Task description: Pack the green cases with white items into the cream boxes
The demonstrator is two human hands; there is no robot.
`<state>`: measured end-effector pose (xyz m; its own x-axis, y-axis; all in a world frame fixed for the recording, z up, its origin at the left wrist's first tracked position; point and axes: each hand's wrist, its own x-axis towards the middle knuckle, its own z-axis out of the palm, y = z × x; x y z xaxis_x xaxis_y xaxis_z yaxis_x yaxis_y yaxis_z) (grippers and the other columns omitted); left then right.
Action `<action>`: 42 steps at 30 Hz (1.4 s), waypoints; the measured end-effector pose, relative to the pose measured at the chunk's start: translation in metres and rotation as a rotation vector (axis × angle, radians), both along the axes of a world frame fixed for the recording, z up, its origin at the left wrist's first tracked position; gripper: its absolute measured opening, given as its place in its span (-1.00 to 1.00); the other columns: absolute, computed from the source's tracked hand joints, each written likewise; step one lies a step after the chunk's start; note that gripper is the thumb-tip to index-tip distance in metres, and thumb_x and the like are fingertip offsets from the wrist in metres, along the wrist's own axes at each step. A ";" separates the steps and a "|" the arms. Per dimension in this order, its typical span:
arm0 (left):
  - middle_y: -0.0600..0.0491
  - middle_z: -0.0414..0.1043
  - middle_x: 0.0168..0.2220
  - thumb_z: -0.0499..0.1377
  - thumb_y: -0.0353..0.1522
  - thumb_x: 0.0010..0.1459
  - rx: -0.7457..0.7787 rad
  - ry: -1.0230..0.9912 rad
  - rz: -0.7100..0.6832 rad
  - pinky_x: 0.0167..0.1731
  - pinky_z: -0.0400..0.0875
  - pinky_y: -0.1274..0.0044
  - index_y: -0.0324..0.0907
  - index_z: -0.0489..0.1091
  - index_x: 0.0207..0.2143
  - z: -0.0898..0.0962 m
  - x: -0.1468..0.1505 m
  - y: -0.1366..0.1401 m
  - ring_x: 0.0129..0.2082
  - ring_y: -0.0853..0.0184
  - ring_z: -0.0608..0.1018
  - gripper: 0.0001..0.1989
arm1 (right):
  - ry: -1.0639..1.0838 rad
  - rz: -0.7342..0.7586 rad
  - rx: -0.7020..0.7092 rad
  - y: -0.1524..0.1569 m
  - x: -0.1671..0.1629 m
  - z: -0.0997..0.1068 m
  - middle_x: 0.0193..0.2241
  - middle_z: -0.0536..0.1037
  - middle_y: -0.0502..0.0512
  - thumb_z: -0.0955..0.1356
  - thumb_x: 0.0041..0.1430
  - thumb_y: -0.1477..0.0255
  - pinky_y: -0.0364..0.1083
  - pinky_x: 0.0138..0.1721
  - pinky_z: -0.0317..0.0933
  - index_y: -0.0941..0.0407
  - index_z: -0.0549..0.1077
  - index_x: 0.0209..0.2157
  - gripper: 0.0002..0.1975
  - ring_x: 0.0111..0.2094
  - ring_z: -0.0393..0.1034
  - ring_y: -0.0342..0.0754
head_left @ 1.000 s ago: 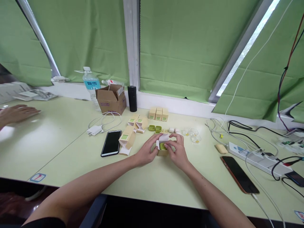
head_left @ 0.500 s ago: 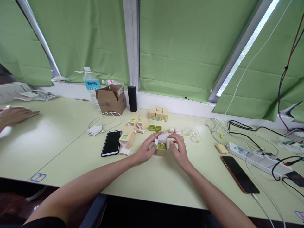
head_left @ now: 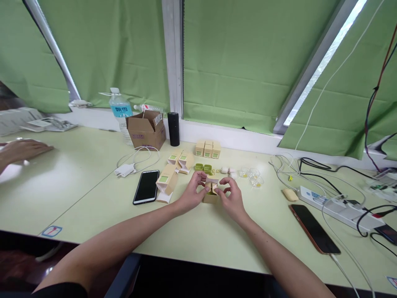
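Note:
Between my hands stands a small tan cardboard box (head_left: 210, 199) with its top flaps up, its side flaps tilted inward over something green inside. My left hand (head_left: 195, 192) is curled at the box's left side, thumb and fingers on a flap. On the opposite side my right hand (head_left: 232, 196) pinches the right flap with thumb and finger. Just behind the box sit two green open containers (head_left: 203, 167), small whitish pieces (head_left: 228, 170) and several clear cups (head_left: 256, 180) with yellow bits.
Opened tan boxes (head_left: 167, 179) and a phone (head_left: 146, 187) lie left; closed boxes (head_left: 207, 149) stand at the back beside a black cylinder (head_left: 173, 129) and a brown carton (head_left: 145, 130). Rightward are another phone (head_left: 314, 228), a power strip (head_left: 338, 207) and cables. A co-worker's hand (head_left: 26, 151) rests far left.
Both hands have pressed the side flaps of the small box inward, partly covering the green item. My fingertips have moved closer together over the opening.

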<state>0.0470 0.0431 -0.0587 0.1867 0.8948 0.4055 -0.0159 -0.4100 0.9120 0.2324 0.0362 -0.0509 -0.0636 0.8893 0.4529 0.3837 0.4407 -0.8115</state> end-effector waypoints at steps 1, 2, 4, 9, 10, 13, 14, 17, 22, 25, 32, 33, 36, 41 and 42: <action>0.01 0.30 -0.03 0.23 -0.35 0.24 0.001 -0.005 0.002 -0.02 0.37 0.43 -0.06 0.17 -0.01 0.000 0.001 0.000 -0.06 0.29 0.45 -0.66 | -0.010 -0.013 0.004 0.000 0.000 0.000 -0.19 0.49 0.09 0.39 0.18 0.29 0.00 -0.22 0.34 0.04 0.38 -0.20 -0.81 -0.12 0.41 0.05; 0.02 0.29 -0.04 0.23 -0.36 0.23 -0.001 -0.008 0.001 -0.04 0.36 0.44 -0.05 0.16 0.00 -0.001 0.002 0.001 -0.07 0.30 0.44 -0.64 | -0.018 -0.032 0.007 0.000 -0.001 0.000 -0.20 0.49 0.09 0.40 0.17 0.28 0.00 -0.23 0.34 0.04 0.38 -0.20 -0.80 -0.14 0.41 0.05; 0.02 0.28 -0.05 0.22 -0.39 0.22 -0.005 -0.003 -0.008 -0.06 0.36 0.45 -0.05 0.15 0.01 0.000 0.003 0.001 -0.08 0.30 0.44 -0.63 | -0.029 -0.072 0.011 -0.001 -0.001 0.001 -0.19 0.49 0.09 0.41 0.15 0.27 0.00 -0.26 0.33 0.04 0.37 -0.17 -0.75 -0.15 0.40 0.06; -0.01 0.34 -0.01 0.18 -0.42 0.22 -0.008 0.050 -0.028 -0.02 0.37 0.42 -0.08 0.23 0.01 0.001 0.003 0.002 -0.06 0.27 0.44 -0.69 | -0.047 -0.085 0.050 -0.002 -0.002 0.001 -0.21 0.48 0.09 0.41 0.15 0.31 -0.03 -0.34 0.33 0.04 0.37 -0.01 -0.63 -0.19 0.41 0.04; -0.02 0.35 0.00 0.17 -0.42 0.23 -0.009 0.063 -0.029 -0.02 0.38 0.41 -0.09 0.24 0.00 0.001 0.002 0.001 -0.05 0.26 0.45 -0.70 | -0.050 -0.079 0.065 -0.002 -0.003 0.001 -0.21 0.48 0.09 0.41 0.16 0.33 -0.04 -0.36 0.33 0.03 0.37 0.00 -0.63 -0.20 0.41 0.03; -0.03 0.38 0.00 0.15 -0.42 0.24 0.012 0.095 -0.022 0.00 0.39 0.40 -0.11 0.29 -0.05 0.003 0.001 0.000 -0.01 0.25 0.46 -0.78 | -0.054 -0.059 0.126 -0.002 -0.004 -0.001 -0.23 0.46 0.07 0.39 0.18 0.37 -0.07 -0.40 0.34 0.02 0.39 -0.01 -0.68 -0.23 0.41 0.01; -0.03 0.39 0.00 0.15 -0.42 0.24 0.026 0.103 -0.018 0.01 0.39 0.40 -0.11 0.30 -0.08 0.004 0.001 0.000 0.01 0.24 0.46 -0.81 | -0.054 -0.047 0.153 -0.001 -0.004 -0.002 -0.24 0.45 0.07 0.39 0.20 0.38 -0.07 -0.40 0.35 0.02 0.40 -0.02 -0.70 -0.24 0.41 0.00; -0.03 0.40 -0.02 0.15 -0.44 0.22 0.071 0.126 -0.002 0.03 0.38 0.40 -0.12 0.30 -0.18 0.006 0.000 -0.001 0.04 0.23 0.47 -0.88 | -0.047 0.017 0.237 -0.002 -0.002 -0.003 -0.24 0.45 0.07 0.37 0.23 0.43 -0.08 -0.42 0.37 0.02 0.43 -0.10 -0.81 -0.29 0.40 -0.04; -0.04 0.40 -0.04 0.15 -0.43 0.23 0.150 0.166 0.017 0.03 0.39 0.37 -0.13 0.33 -0.22 0.009 -0.002 -0.002 0.04 0.21 0.48 -0.93 | -0.037 0.125 0.328 -0.007 0.000 0.000 -0.24 0.45 0.10 0.34 0.26 0.50 -0.08 -0.38 0.40 0.03 0.47 -0.13 -0.83 -0.27 0.43 -0.04; -0.07 0.38 -0.02 0.14 -0.42 0.25 0.191 0.191 -0.019 0.06 0.39 0.32 -0.12 0.34 -0.21 0.010 -0.007 -0.002 0.08 0.17 0.46 -0.94 | -0.030 0.121 0.365 -0.008 0.001 0.002 -0.28 0.44 0.09 0.32 0.28 0.52 -0.08 -0.38 0.40 0.04 0.49 -0.17 -0.85 -0.29 0.42 -0.05; -0.13 0.30 0.08 0.15 -0.32 0.30 0.297 0.234 -0.122 0.23 0.26 0.19 -0.12 0.36 -0.10 0.016 -0.022 -0.003 0.17 0.10 0.40 -0.86 | -0.051 0.114 0.398 -0.007 0.000 0.001 -0.36 0.45 0.06 0.32 0.27 0.55 -0.09 -0.42 0.36 0.05 0.49 -0.26 -0.87 -0.37 0.39 -0.07; -0.13 0.30 0.08 0.16 -0.31 0.30 0.310 0.247 -0.113 0.22 0.27 0.19 -0.12 0.36 -0.12 0.016 -0.022 -0.002 0.15 0.11 0.41 -0.87 | -0.057 0.114 0.402 -0.007 0.000 0.001 -0.37 0.45 0.06 0.32 0.27 0.55 -0.09 -0.42 0.35 0.05 0.49 -0.27 -0.86 -0.38 0.39 -0.07; -0.11 0.31 0.03 0.17 -0.27 0.31 0.341 0.275 -0.071 0.19 0.31 0.22 -0.13 0.35 -0.19 0.016 -0.021 -0.003 0.09 0.14 0.42 -0.88 | -0.078 0.105 0.409 -0.007 0.000 0.000 -0.39 0.46 0.05 0.32 0.26 0.56 -0.10 -0.43 0.33 0.05 0.49 -0.29 -0.86 -0.41 0.38 -0.08; -0.10 0.30 -0.01 0.15 -0.30 0.32 0.378 0.319 -0.059 0.17 0.35 0.23 -0.13 0.36 -0.25 0.018 -0.020 -0.005 0.07 0.15 0.42 -0.90 | -0.112 0.098 0.442 -0.006 0.001 -0.001 -0.42 0.46 0.04 0.32 0.25 0.57 -0.10 -0.44 0.30 0.05 0.49 -0.32 -0.85 -0.42 0.37 -0.08; -0.10 0.30 -0.01 0.14 -0.31 0.32 0.382 0.326 -0.060 0.17 0.35 0.23 -0.13 0.36 -0.26 0.019 -0.020 -0.005 0.07 0.15 0.42 -0.91 | -0.120 0.099 0.449 -0.006 0.001 -0.001 -0.42 0.45 0.04 0.32 0.25 0.57 -0.10 -0.44 0.30 0.05 0.49 -0.32 -0.85 -0.42 0.37 -0.08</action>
